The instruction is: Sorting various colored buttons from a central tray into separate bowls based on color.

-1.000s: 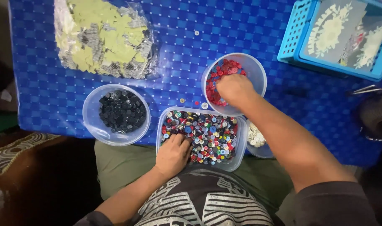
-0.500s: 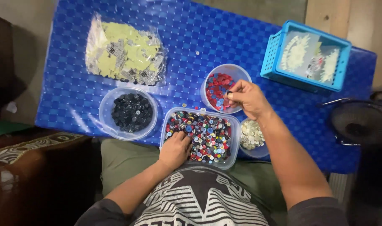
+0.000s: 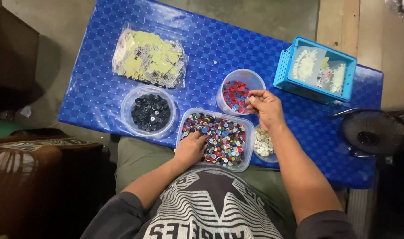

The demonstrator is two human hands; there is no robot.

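A clear rectangular tub (image 3: 215, 112) of mixed coloured buttons (image 3: 224, 137) stands at the near edge of a blue table (image 3: 95, 93). My left hand (image 3: 191, 148) rests in its near left corner, fingers curled down into the buttons. Whether it holds any is hidden. Behind it, a round tub of red buttons (image 3: 233, 92). My right hand (image 3: 266, 107) hovers at that tub's right rim with fingertips pinched together. I cannot see a button between them.
A round tub of black buttons (image 3: 149, 113) sits left of the mixed tub, a small tub of white buttons (image 3: 263, 144) right of it. A bag of yellow cards (image 3: 148, 59) lies far left. A blue basket (image 3: 315, 68) and a black fan (image 3: 372, 132) stand right.
My right hand has drawn back from over the middle of the red tub to its right rim. The view has risen and widened. My left hand stays in the mixed tub.
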